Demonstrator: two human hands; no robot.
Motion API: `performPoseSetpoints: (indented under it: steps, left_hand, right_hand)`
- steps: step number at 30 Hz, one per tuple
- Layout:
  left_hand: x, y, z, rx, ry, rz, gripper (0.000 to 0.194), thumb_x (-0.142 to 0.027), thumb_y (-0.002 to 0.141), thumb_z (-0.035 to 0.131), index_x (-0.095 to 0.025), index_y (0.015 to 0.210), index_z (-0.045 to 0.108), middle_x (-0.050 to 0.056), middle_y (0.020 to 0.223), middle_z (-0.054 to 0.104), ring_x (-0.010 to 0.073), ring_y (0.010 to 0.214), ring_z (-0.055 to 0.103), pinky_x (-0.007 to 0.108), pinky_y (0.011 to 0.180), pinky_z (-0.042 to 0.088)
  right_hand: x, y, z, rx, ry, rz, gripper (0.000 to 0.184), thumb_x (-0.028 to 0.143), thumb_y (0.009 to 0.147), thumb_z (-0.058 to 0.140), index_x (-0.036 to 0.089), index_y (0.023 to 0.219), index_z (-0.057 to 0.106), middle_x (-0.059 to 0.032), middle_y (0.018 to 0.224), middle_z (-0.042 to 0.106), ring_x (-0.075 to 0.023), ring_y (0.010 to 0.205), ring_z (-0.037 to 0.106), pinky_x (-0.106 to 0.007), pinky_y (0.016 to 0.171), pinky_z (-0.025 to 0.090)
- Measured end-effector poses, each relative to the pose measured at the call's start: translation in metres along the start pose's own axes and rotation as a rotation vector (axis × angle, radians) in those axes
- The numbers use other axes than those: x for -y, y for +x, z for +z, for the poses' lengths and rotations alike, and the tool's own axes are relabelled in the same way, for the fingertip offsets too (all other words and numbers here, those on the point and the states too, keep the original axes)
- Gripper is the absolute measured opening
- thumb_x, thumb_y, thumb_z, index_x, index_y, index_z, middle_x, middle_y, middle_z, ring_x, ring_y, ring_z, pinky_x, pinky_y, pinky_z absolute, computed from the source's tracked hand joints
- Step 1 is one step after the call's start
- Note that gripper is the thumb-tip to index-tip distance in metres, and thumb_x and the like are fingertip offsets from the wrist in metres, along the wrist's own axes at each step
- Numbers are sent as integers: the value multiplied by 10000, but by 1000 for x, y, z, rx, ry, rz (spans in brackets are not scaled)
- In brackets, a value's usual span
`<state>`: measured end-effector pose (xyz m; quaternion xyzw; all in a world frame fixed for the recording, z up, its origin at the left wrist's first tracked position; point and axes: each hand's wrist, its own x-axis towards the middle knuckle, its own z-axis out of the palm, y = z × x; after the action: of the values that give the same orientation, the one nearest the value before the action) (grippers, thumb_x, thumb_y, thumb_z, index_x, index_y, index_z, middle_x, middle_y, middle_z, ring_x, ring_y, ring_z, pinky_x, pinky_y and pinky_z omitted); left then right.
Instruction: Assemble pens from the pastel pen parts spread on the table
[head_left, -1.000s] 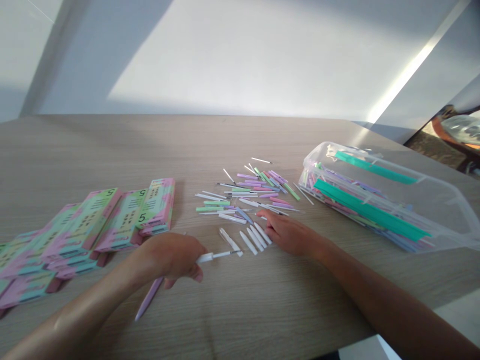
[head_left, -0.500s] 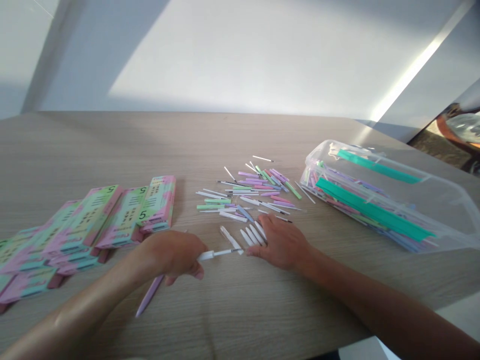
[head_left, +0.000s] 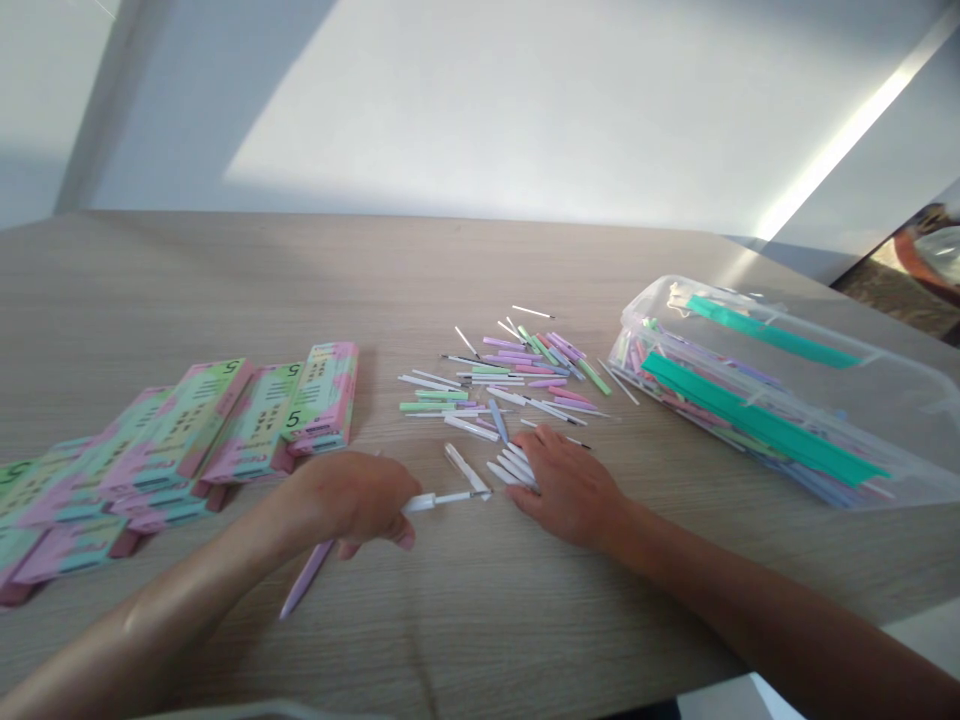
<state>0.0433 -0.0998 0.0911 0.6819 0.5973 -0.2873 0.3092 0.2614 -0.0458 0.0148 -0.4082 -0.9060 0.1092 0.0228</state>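
Observation:
My left hand [head_left: 375,502] is closed around a white pen [head_left: 421,503], whose thin inner part and dark tip point right. A purple pen [head_left: 306,580] shows below that hand; whether it is held or lies on the table I cannot tell. A clear and white pen piece [head_left: 466,470] rests just past the tip. With fingers curled, my right hand [head_left: 566,487] gathers several white pointed pen barrels [head_left: 514,467] side by side on the table, its thumb at their near end. Behind the hands spreads a pile of coloured pen barrels and thin refills [head_left: 502,385].
On the left, pink and green pen boxes [head_left: 176,430] marked 5 lie stacked and overlapping. A clear plastic bin [head_left: 911,440] with teal tape lies at the right, holding many pen parts. The wooden table [head_left: 300,270] ends at a white wall [head_left: 450,110].
The white barrels by my right hand have been drawn closer together as its fingers close in. My left hand still holds the white pen. The view has shifted slightly.

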Motion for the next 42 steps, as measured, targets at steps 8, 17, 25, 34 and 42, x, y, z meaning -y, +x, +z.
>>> performPoseSetpoints:
  steps: [8, 17, 25, 34, 42]
  left_hand:
    - [-5, -3, -6, 19, 46, -5, 236, -276, 759, 546, -202, 945, 670, 29, 556, 688, 197, 604, 652, 229, 455, 356]
    - [-5, -3, -6, 1, 26, -5, 202, -247, 756, 554, -211, 922, 663, -22, 442, 607, 178, 558, 631, 212, 448, 351]
    - [-7, -6, -8, 31, 28, -15, 203, -241, 773, 534, -198, 925, 662, 8, 515, 659, 181, 571, 639, 216, 455, 357]
    - [-1, -2, -7, -6, 29, -29, 222, -281, 780, 545, -202, 951, 662, 2, 503, 641, 194, 629, 645, 232, 491, 367]
    - [-8, 6, -8, -57, 43, -59, 329, -314, 771, 582, -188, 1069, 642, 35, 599, 683, 212, 585, 637, 252, 495, 404]
  right_hand:
    - [-7, 2, -4, 40, 42, -58, 447, 322, 786, 556, 174, 1201, 485, -109, 1079, 520, -240, 1023, 472, -345, 891, 352]
    - [-19, 4, -11, 32, 43, -128, 442, 327, 768, 593, 171, 1174, 511, -100, 1070, 522, -239, 1027, 453, -355, 914, 327]
    - [-27, 3, -19, -4, 106, -131, 206, 282, 823, 523, 160, 987, 544, -79, 986, 556, -204, 955, 485, -310, 855, 350]
    - [-23, 4, -17, -188, 239, -100, 160, 306, 854, 490, 181, 950, 516, -50, 917, 568, -172, 841, 523, -276, 744, 382]
    - [40, -3, -41, -144, 208, -390, 323, 403, 848, 519, 179, 1078, 553, -111, 1041, 588, -258, 1029, 493, -395, 896, 338]
